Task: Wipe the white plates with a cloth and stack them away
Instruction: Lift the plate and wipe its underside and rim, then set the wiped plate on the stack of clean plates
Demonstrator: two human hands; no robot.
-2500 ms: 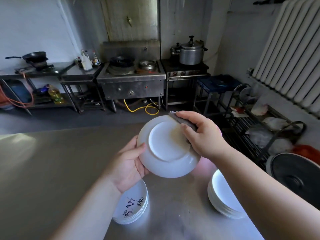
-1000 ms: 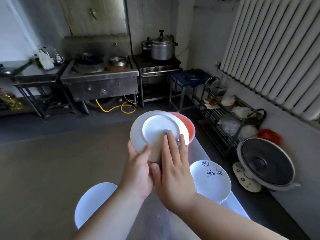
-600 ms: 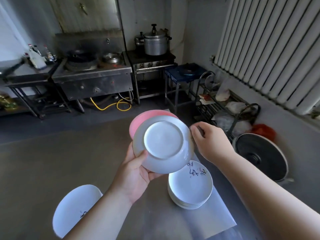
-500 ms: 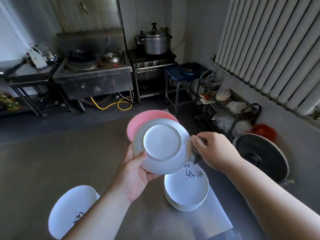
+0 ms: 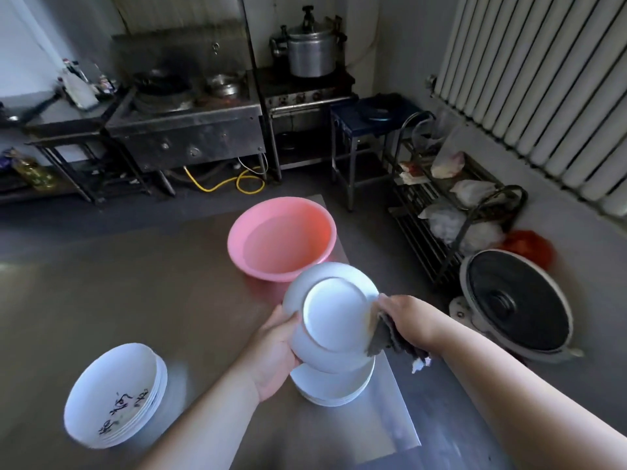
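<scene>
The left hand [image 5: 274,354] holds one white plate [image 5: 334,317] tilted, with its underside toward the camera. Its grip is clamped on the plate's left edge, thumb over the rim. The right hand [image 5: 407,320] has its grip closed around a dark cloth [image 5: 390,337], which lies against the plate's right edge and hangs below the hand. The plate is held in the air directly over the right stack [image 5: 336,390] of white plates, which stands near the right edge of the steel surface [image 5: 135,300]. Whether the plate touches that stack cannot be told. The left stack [image 5: 115,398], whose top plate bears dark markings inside, stands well apart at the near left of the surface. A pink basin [image 5: 281,239] sits on the surface just behind the held plate. Against the far wall stand a stove [image 5: 186,130] and, to its right, a pressure cooker [image 5: 310,50] on a lower burner unit. On the floor to the right are a wire rack [image 5: 451,212] carrying bags and a round black fan [image 5: 519,300], both below a white radiator [image 5: 543,79].
</scene>
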